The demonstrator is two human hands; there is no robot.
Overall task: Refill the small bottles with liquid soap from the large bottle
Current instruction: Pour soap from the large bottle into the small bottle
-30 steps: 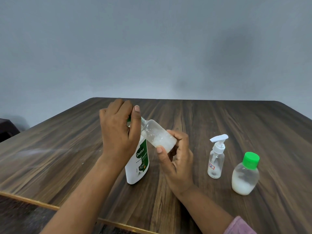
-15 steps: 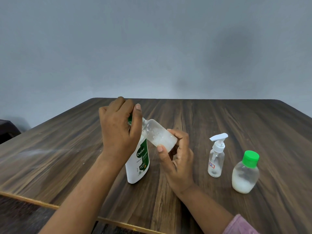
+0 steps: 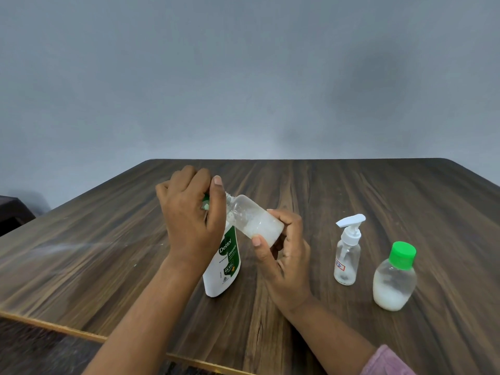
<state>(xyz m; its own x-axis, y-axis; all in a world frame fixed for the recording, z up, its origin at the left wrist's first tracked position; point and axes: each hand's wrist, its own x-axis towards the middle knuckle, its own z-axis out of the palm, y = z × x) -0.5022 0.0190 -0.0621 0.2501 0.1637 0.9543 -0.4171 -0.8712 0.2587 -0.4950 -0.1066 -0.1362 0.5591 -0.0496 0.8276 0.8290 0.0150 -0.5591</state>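
Observation:
The large white and green soap bottle [image 3: 223, 263] stands on the wooden table [image 3: 338, 190]. My left hand [image 3: 190, 217] is curled over its top, hiding the pump head. My right hand [image 3: 284, 255] grips the base of a small clear uncapped bottle [image 3: 254, 219], tilted with its open neck against the large bottle's top. White soap lies in its lower part. To the right stand a small clear pump bottle [image 3: 347, 253] with a white head and a small bottle with a green cap [image 3: 395, 277], about a third full of white soap.
The table's near edge [image 3: 81, 335] runs across the lower left, with dark floor below it. A grey wall rises behind the table. A dark object [image 3: 12, 212] sits at the far left beyond the table.
Almost nothing differs. My left hand has shifted very slightly over the large bottle's top; the tilted small bottle and my right hand stay in place.

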